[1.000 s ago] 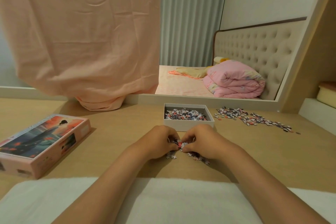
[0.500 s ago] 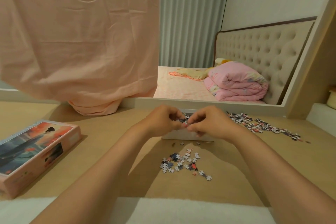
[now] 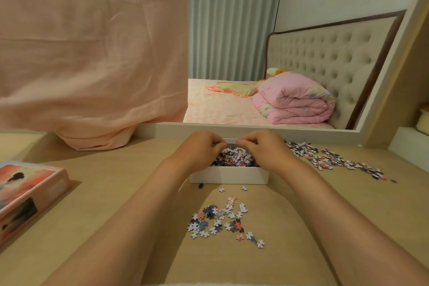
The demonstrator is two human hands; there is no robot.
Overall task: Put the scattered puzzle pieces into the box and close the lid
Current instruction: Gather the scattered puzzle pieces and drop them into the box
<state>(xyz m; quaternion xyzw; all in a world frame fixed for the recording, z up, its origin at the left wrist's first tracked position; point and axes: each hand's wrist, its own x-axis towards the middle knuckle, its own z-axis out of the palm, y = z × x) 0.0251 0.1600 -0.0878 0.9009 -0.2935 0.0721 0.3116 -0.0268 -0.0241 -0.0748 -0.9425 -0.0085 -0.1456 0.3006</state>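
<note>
The single view comes from a camera worn on the person's head. It faces forward and tilts down over the table point(image 3: 92, 193). It sits close: both forearms enter from the bottom edge and run up to the left hand point(image 3: 199, 148) and right hand point(image 3: 264, 148) at mid-frame, above the box point(image 3: 229, 175). The lens is wide (the right side of the pale frame point(image 3: 255, 128) leans hard in the upper right).

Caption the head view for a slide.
Left hand and right hand hover over the open white cardboard box; multicoloured jigsaw pieces lie scattered on the tan wooden table.
</note>
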